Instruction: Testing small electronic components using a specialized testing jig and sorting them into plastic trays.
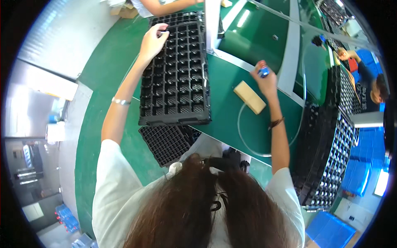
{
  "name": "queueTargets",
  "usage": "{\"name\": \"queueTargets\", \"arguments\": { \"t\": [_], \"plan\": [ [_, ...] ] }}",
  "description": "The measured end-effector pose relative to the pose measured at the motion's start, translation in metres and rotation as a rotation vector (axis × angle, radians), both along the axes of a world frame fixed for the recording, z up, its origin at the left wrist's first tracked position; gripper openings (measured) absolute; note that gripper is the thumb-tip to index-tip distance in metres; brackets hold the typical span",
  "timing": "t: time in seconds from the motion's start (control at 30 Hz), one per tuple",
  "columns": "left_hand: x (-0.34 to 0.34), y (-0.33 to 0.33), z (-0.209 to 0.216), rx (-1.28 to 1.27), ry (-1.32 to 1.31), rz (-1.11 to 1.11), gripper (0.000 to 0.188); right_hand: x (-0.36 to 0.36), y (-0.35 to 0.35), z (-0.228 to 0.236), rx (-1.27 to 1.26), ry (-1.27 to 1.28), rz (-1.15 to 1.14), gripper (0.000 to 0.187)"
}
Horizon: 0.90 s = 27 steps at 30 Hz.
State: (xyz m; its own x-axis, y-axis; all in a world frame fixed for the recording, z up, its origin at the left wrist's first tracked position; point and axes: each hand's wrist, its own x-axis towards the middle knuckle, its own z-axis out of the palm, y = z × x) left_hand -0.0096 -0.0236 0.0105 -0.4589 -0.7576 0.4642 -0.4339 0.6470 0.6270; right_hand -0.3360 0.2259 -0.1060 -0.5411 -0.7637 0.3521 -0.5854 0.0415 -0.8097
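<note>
My left hand (153, 44) is over the far left cells of a long black plastic tray (175, 74) with rows of small compartments. Its thumb and fingers curl toward each other, with a small object between them too tiny to make out. To the right, above the green tabletop (223, 76), my right hand (265, 80) is closed round a small blue object (263, 72) with a reddish end. Its exact kind is unclear. Just below and left of that hand lies a beige rectangular block (249, 97).
A thin clear hose (248, 144) loops across the right of the table. Another black tray (165, 144) is lower down by my body. Stacked black trays (324, 165) stand at the right. A pale upright post (212, 25) rises behind the table. Other people work nearby.
</note>
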Motion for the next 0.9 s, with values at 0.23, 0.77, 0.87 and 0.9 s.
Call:
{"name": "queueTargets", "arguments": {
  "t": [0.23,0.77,0.87,0.9],
  "plan": [
    [0.001,-0.051,-0.005,-0.139,-0.269,0.114,0.030,-0.093,-0.091,0.018,0.058,0.168,-0.419,0.041],
    [0.030,-0.057,-0.007,0.099,-0.050,0.088,0.018,-0.125,-0.100,0.006,-0.324,-0.078,-0.412,0.043],
    [0.035,-0.063,-0.010,0.125,-0.045,0.079,0.019,-0.088,-0.075,0.022,-0.497,-0.228,-0.285,0.030],
    [0.032,-0.058,-0.007,0.133,-0.070,0.072,0.024,-0.074,-0.061,0.027,-0.531,-0.252,-0.239,0.028]
  ]
}}
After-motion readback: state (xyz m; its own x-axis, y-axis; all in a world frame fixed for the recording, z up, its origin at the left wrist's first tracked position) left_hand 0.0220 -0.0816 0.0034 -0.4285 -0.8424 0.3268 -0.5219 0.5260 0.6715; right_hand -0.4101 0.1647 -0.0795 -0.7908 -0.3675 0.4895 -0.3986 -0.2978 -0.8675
